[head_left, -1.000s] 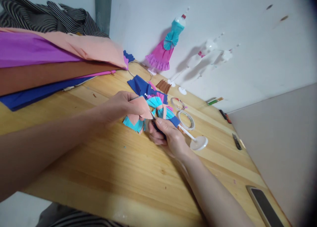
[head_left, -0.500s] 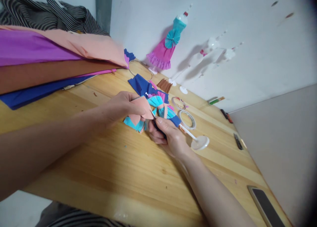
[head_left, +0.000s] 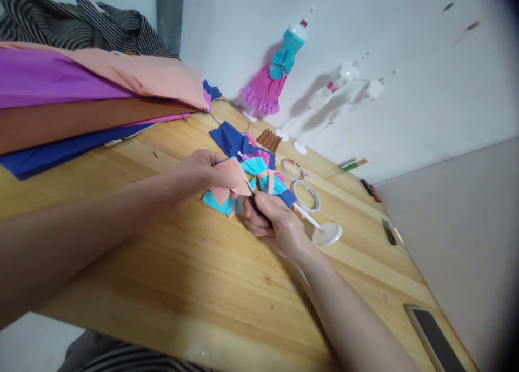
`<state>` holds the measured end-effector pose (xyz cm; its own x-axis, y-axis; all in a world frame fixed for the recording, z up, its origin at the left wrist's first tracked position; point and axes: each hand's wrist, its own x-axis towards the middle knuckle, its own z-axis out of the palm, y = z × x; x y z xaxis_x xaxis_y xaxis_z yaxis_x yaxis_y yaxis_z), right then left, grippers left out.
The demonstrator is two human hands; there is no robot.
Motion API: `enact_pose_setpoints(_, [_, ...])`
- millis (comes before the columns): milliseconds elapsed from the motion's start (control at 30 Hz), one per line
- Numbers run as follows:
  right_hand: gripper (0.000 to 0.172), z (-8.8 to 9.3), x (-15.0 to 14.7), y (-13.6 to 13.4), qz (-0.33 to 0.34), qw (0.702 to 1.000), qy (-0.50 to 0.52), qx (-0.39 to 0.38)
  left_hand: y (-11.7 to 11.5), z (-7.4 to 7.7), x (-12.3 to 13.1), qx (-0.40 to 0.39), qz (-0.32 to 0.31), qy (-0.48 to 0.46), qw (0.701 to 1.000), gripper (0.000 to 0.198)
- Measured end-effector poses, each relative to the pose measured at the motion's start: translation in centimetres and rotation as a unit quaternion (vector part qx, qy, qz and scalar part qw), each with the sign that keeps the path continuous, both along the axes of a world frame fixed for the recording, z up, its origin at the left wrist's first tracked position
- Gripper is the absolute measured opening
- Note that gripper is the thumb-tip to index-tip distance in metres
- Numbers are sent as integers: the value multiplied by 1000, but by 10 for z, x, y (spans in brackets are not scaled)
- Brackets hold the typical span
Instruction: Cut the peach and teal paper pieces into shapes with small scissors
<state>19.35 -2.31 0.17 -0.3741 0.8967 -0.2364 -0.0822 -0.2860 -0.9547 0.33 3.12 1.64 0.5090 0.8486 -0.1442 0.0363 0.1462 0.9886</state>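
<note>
My left hand (head_left: pixel 198 173) pinches a small peach paper piece (head_left: pixel 233 176) above the wooden table (head_left: pixel 170 264). Just to its right, my right hand (head_left: pixel 275 223) is closed around dark-handled scissors (head_left: pixel 254 199), whose blades reach into the peach paper. Under both hands lie teal, pink and blue paper scraps (head_left: pixel 259 172). A small white stand with a round base (head_left: pixel 324 231) lies on its side right behind my right hand.
Big paper sheets in purple, peach, brown and blue (head_left: pixel 81 107) are stacked at the left, with striped cloth behind. A mannequin in a pink and teal paper dress (head_left: pixel 273 74) and bare white mannequins (head_left: pixel 332 91) stand by the wall. Tape rolls (head_left: pixel 306 196) lie nearby; a phone (head_left: pixel 433 339) lies near the right corner.
Both hands stay almost still on the peach paper and scissors; only the view shifts slightly.
</note>
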Motion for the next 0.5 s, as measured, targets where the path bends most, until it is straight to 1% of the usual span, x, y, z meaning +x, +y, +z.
enact_pose_setpoints(200, [39, 1, 0, 0, -1, 1000, 9, -12, -1, 4, 0, -11, -1, -8, 1000, 10])
enact_pose_setpoints(300, [37, 3, 0, -1, 2, 1000, 10, -13, 0, 2, -1, -8, -7, -16, 1000, 9])
enact_pose_setpoints(500, [38, 5, 1, -1, 0, 1000, 14, -11, 4, -3, -1, -7, 12, -36, 999, 8])
